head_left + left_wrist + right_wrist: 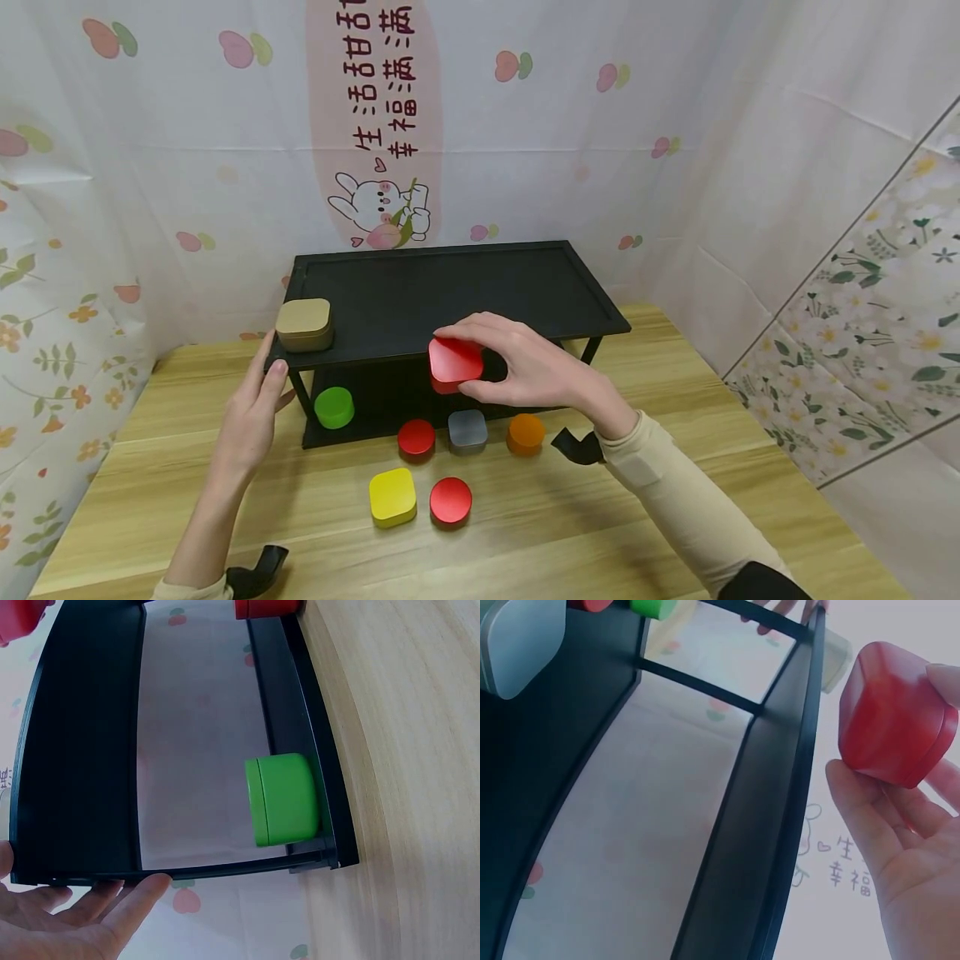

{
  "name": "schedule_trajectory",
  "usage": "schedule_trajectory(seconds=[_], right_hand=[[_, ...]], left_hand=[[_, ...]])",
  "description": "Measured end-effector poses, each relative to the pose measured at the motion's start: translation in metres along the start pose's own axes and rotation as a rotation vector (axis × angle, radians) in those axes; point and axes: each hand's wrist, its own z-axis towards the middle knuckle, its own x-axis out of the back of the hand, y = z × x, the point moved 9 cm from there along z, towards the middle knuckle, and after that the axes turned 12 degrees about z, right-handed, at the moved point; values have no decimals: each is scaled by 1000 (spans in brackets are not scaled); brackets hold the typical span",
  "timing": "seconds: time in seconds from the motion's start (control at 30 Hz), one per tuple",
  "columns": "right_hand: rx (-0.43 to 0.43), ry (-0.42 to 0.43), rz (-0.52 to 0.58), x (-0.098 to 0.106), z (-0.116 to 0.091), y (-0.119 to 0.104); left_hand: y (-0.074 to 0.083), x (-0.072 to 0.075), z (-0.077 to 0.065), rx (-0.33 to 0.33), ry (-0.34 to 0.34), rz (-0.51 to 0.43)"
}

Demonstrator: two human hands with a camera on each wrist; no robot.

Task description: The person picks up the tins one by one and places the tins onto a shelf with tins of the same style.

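Note:
My right hand [525, 358] pinches a red rounded-square block [455, 363] between thumb and fingers, raised in front of the shelf's upper front edge. A seam runs around that block [892, 712] in the right wrist view. My left hand [247, 417] touches the left front corner of a black two-tier shelf [450, 287], its fingers fairly straight against the side rim. Close to it, a beige rounded-square block [303, 325] sits on the top tier's left front corner. Below, a green round block [333, 407] stands at the left end of the lower tier.
In front of the shelf are a red round block [416, 440], a grey square block [467, 432] and an orange round one [526, 434]. Nearer lie a yellow square block [393, 497] and another red round block [451, 502] on the wooden table [555, 533]. A patterned curtain [510, 117] hangs behind.

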Motion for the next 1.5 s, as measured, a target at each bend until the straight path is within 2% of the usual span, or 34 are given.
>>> schedule_trajectory(seconds=[0.23,0.9,1.5], right_hand=[[6,4,33,1,10,1],[1,-14,21,3,40,-1],[-75,-58,19,4,68,11]], left_hand=[[0,0,0,-4,-2,4],[-1,0,-1,7,-4,12],[-1,-1,1,2,-2,5]])
